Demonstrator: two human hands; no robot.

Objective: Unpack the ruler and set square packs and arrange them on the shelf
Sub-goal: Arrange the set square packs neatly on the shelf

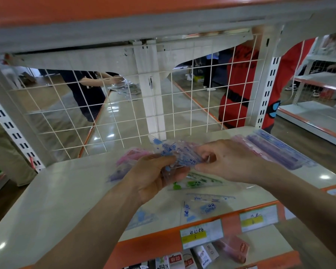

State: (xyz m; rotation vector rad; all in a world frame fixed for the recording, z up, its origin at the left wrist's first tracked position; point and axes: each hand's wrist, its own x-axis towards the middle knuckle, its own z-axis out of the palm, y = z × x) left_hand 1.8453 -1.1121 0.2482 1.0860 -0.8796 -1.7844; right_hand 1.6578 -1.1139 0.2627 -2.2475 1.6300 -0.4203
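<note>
- left hand [155, 175] is cupping the blue-printed pack [179, 154] from below, fingers curled under it and thumb on top; right hand [227, 160] is pinching the pack's 3 o'clock end between thumb and fingertips.
- the pack is being held just above the shelf [56, 200], near its middle, not touching it.
- judgement: the step in hand is opening or separating this clear sleeve. it is going best if the left hand is bracing the flat body while the right is peeling only the film edge, so the thin plastic rulers inside are not bending.
- already lying on the shelf: a green pack [196, 182] at 6 o'clock of the hands, a blue pack [206, 206] nearer the front edge, pink packs [132, 155] at 9 o'clock, a purple stack [275, 152] at 3 o'clock.
- judgement: laying it down by colour, edges squared, looks sensible.
- writing: the price tags [201, 233] on the orange front rail are showing upside-down characters over a yellow band, too blurred to read. the printing on the packs is cartoon figures and small script, unreadable. the boxes [202, 255] below are carrying red marks i cannot make out.
</note>
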